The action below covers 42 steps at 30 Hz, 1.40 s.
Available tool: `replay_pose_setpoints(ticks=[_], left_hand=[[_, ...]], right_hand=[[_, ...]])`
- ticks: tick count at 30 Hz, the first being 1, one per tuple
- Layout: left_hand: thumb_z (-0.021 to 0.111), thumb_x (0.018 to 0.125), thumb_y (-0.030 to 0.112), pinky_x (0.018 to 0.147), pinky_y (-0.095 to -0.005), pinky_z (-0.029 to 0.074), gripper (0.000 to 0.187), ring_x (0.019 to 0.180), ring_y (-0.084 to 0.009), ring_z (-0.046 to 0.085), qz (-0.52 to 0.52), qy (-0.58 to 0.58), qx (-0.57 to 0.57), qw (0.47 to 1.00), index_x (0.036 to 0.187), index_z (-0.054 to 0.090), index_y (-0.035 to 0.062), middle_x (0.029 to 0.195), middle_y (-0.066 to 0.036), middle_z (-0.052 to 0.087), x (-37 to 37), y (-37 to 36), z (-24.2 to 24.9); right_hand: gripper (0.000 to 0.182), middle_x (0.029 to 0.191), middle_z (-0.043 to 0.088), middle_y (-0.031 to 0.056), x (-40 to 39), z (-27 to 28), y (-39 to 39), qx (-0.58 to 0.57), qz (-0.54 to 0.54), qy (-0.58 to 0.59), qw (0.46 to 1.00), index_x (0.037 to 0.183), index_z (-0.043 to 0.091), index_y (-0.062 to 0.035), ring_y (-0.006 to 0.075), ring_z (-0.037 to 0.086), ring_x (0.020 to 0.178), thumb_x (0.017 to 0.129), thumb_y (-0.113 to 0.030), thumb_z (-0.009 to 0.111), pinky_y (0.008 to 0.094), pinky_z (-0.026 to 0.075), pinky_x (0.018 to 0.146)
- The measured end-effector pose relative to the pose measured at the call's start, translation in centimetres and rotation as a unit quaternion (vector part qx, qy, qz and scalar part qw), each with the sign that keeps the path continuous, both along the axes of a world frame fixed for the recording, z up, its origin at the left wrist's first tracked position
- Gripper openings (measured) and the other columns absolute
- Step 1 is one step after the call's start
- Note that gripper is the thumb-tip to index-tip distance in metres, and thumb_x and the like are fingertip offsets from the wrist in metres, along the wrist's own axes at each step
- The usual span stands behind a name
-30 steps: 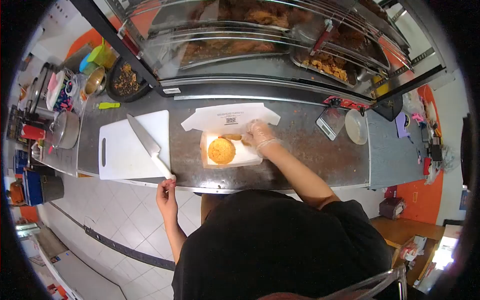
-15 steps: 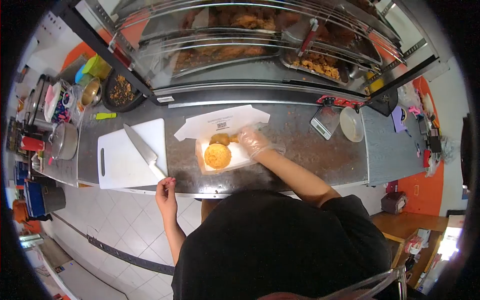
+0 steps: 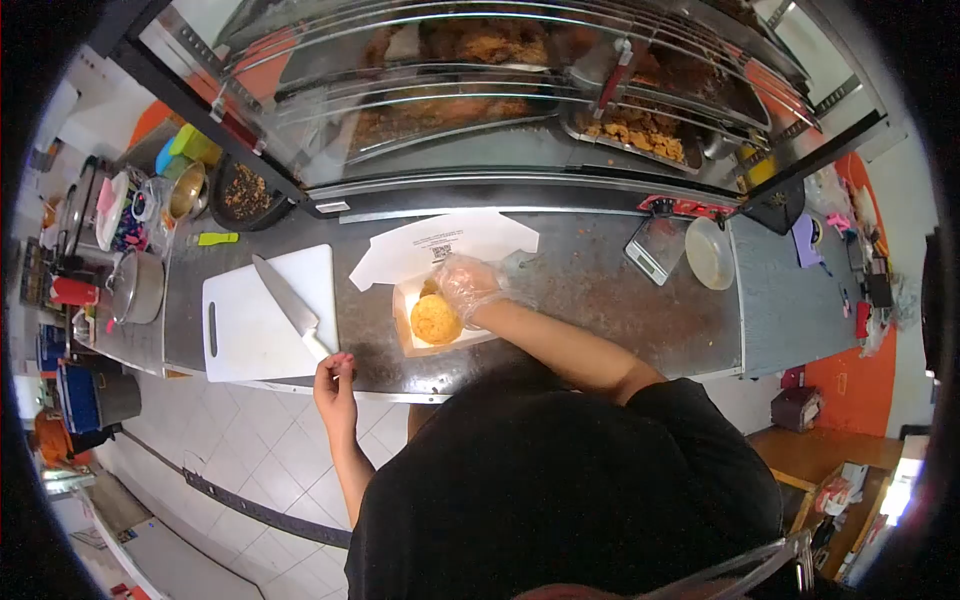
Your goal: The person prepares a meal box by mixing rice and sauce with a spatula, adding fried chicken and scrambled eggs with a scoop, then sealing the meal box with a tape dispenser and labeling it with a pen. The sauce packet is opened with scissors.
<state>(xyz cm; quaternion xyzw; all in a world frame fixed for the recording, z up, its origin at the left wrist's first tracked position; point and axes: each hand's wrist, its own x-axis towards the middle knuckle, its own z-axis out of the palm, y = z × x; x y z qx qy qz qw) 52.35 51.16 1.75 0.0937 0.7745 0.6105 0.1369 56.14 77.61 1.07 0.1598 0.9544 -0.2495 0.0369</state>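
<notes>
My right hand (image 3: 468,284), in a clear plastic glove, is inside an open white cardboard box (image 3: 445,350). Its fingers are closed over a brown fried chicken piece (image 3: 430,287), mostly hidden under the glove. Just in front of that hand, a round golden mound of food (image 3: 436,320) sits in the box. The box's printed lid (image 3: 400,256) is folded back toward the cabinet. My bare left hand (image 3: 335,382) is at the counter's front edge with curled fingers, right by the handle end of a knife (image 3: 287,300). The blade lies across a white cutting board (image 3: 240,340).
A glass-fronted cabinet with trays of fried food (image 3: 640,135) stands behind the counter (image 3: 580,260). To the right are a scale (image 3: 648,258) and a round plastic container (image 3: 709,254). A pot (image 3: 137,287), a dark bowl (image 3: 245,195) and a yellow-green item (image 3: 217,239) sit on the left.
My right hand has moved left over the chicken piece and now covers most of it. The left hand keeps its place by the knife handle. The whole view has shifted slightly.
</notes>
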Motion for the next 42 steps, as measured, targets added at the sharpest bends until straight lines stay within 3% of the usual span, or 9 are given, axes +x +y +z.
replay_pose_setpoints(ticks=[8,10,19,27,34,35,36,37,42], left_hand=[[0.053,0.085,0.006,0.076,-0.0244,0.043,0.015,0.083,-0.0128,0.056,0.027,-0.007,0.007,1.0,0.097,0.053,-0.0019,0.091,-0.008,0.06,0.3,-1.6,-1.5],[0.052,0.085,0.006,0.076,-0.0242,0.043,0.015,0.083,-0.0128,0.056,0.032,-0.007,0.01,0.999,0.098,0.053,-0.0019,0.091,-0.008,0.06,0.5,-1.9,-1.7],[0.053,0.084,0.006,0.077,-0.0234,0.043,0.015,0.082,-0.0121,0.055,0.034,-0.014,0.019,0.999,0.098,0.053,-0.002,0.091,-0.008,0.06,0.9,-1.8,-1.4],[0.053,0.085,0.005,0.077,-0.0233,0.043,0.014,0.081,-0.0114,0.055,0.048,0.002,0.031,0.998,0.097,0.054,-0.0002,0.091,-0.007,0.06,1.7,-2.8,-2.0],[0.053,0.085,0.009,0.078,-0.025,0.043,0.014,0.083,-0.0125,0.054,0.026,-0.011,0.002,1.0,0.096,0.054,0.0003,0.092,-0.008,0.059,1.4,-3.5,-3.1],[0.054,0.085,0.01,0.078,-0.025,0.043,0.014,0.083,-0.0129,0.054,0.038,-0.011,0.027,0.999,0.095,0.053,-0.0001,0.092,-0.008,0.058,1.3,-3.4,-3.5],[0.054,0.085,0.01,0.077,-0.025,0.043,0.014,0.084,-0.0135,0.054,0.034,-0.005,0.018,0.999,0.094,0.053,-0.0002,0.092,-0.008,0.058,1.2,-3.2,-3.5],[0.054,0.085,0.01,0.077,-0.025,0.044,0.014,0.084,-0.0141,0.054,0.027,0.003,0.011,1.0,0.094,0.053,-0.0004,0.092,-0.009,0.057,0.9,-2.9,-3.2],[0.054,0.084,0.01,0.071,-0.0242,0.043,0.011,0.076,-0.0119,0.05,-0.006,0.028,-0.022,0.999,0.086,0.051,0.0002,0.081,-0.005,0.053,-0.9,-0.9,-2.3]], right_hand=[[0.018,0.085,0.062,0.0092,2.1,2.3,1.8,0.02,0.039,0.148,0.988,0.089,0.066,-0.0092,0.0218,0.059,0.077,0.074,-0.018,0.059,0.0339,0.047,0.073],[0.017,0.067,0.06,0.0079,2.5,5.1,2.8,-0.304,-0.126,0.036,0.943,0.074,0.06,-0.0037,0.0178,0.057,0.058,0.065,-0.015,0.069,0.0301,0.046,0.054],[0.013,0.074,0.061,0.0107,3.2,1.3,2.7,0.033,0.085,0.115,0.989,0.074,0.06,-0.0065,0.0272,0.059,0.068,0.067,-0.017,0.063,0.0371,0.046,0.062],[0.017,0.084,0.06,0.0174,3.1,-2.2,-1.7,0.023,-0.058,-0.055,0.997,0.084,0.061,-0.0078,0.0315,0.059,0.083,0.076,-0.015,0.048,0.0409,0.046,0.074],[0.021,0.088,0.062,0.015,8.3,5.2,5.6,-0.136,-0.044,0.132,0.981,0.085,0.064,-0.0056,0.0242,0.06,0.079,0.081,-0.023,0.054,0.0318,0.048,0.071],[0.015,0.091,0.062,0.0126,10.1,9.1,7.8,-0.259,-0.123,0.188,0.94,0.088,0.063,-0.003,0.0205,0.059,0.078,0.078,-0.013,0.058,0.0314,0.048,0.071],[0.015,0.093,0.062,0.0119,11.7,11.1,10.8,-0.524,-0.137,0.374,0.752,0.09,0.061,0.0005,0.0201,0.059,0.081,0.076,-0.001,0.055,0.0324,0.048,0.073],[0.018,0.096,0.061,0.0122,13.2,13.8,14.4,-0.188,-0.159,0.408,0.879,0.094,0.059,0.0029,0.0193,0.059,0.086,0.076,0.003,0.053,0.0321,0.048,0.076],[0.023,0.089,0.063,0.0134,18.6,27.9,25.4,0.272,-0.254,0.556,0.743,0.087,0.064,-0.0003,0.0232,0.061,0.082,0.071,-0.003,0.048,0.0317,0.048,0.073]])
